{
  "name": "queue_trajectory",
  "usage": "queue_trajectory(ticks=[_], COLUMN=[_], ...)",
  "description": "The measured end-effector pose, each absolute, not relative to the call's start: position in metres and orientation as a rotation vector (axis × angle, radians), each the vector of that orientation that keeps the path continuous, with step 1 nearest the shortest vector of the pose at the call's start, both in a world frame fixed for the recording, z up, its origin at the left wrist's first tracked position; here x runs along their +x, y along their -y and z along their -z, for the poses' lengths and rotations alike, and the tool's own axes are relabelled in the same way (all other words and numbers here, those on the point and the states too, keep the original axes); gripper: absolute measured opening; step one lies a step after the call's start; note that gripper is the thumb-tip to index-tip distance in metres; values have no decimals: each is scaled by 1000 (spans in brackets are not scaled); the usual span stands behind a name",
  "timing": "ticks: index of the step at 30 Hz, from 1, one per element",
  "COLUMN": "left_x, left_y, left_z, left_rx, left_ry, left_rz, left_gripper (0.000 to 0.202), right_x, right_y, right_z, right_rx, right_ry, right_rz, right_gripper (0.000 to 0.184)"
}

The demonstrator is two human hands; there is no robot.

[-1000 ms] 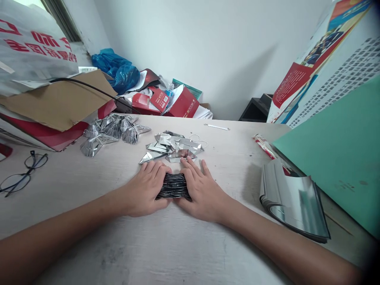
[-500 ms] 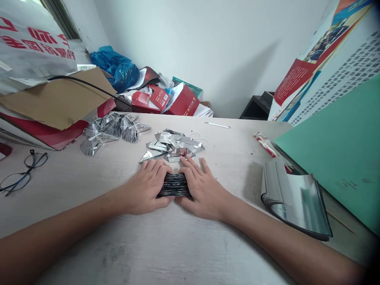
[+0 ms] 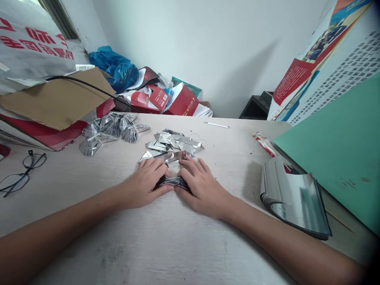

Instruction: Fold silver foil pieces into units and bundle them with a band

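Between my two hands, flat on the table, is a narrow pleated stack of dark, shiny foil [image 3: 173, 181]. My left hand [image 3: 147, 182] grips its left end, thumb along the near edge and fingers over the far side. At the right end, my right hand [image 3: 202, 187] holds it the same way. Both ends of the stack are hidden under my fingers. Just beyond my fingertips lies a loose pile of flat silver foil pieces [image 3: 175, 143]. Farther left stand several finished-looking silver foil fans [image 3: 112, 127] with pleated, flared edges.
Eyeglasses [image 3: 26, 174] lie at the left, near a cardboard box [image 3: 59, 99]. A curved stack of silver sheets [image 3: 292, 198] sits at the right beside a green board [image 3: 335, 146]. A small white strip [image 3: 216, 125] rests near the table's back edge.
The pleated foil stack now looks thinner from front to back, squeezed between my thumbs and fingers. My thumbs have moved slightly away from me. The view has shifted a little.
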State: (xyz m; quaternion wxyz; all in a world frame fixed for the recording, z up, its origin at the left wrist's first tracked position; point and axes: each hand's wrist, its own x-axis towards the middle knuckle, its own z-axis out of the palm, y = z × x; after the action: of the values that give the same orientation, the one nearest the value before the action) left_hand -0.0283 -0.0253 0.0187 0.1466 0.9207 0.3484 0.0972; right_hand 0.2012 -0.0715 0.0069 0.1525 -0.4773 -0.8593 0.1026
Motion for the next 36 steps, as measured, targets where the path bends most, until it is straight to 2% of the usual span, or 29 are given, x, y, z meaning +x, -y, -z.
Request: queue_trajectory(ticks=[5, 13, 21, 28, 33, 35, 36], left_x=[-28, -38, -34, -31, -29, -28, -28], left_y=[22, 10, 13, 22, 37, 43, 46], left_z=[-23, -17, -16, -22, -15, -18, -21], left_rx=[2662, 2609, 2561, 2011, 1652, 1656, 1712], left_ry=[-961, -788, -706, -932, -754, -640, -599], left_rz=[-315, -398, -550, -471, -521, -560, -531], left_gripper=[25, 32, 14, 32, 31, 35, 31], right_x=[200, 205, 206, 209, 209, 210, 210], right_y=[72, 64, 59, 57, 59, 60, 60], right_z=[-14, -11, -6, -17, -23, -25, -26], right_rx=[-1441, -1335, -1286, -1164, -1106, -1076, -1047], right_ry=[2400, 2407, 2341, 2015, 1744, 1708, 1715], right_rz=[-400, -526, -611, -1007, -1553, -1654, -1681], right_gripper=[27, 29, 27, 32, 34, 31, 30])
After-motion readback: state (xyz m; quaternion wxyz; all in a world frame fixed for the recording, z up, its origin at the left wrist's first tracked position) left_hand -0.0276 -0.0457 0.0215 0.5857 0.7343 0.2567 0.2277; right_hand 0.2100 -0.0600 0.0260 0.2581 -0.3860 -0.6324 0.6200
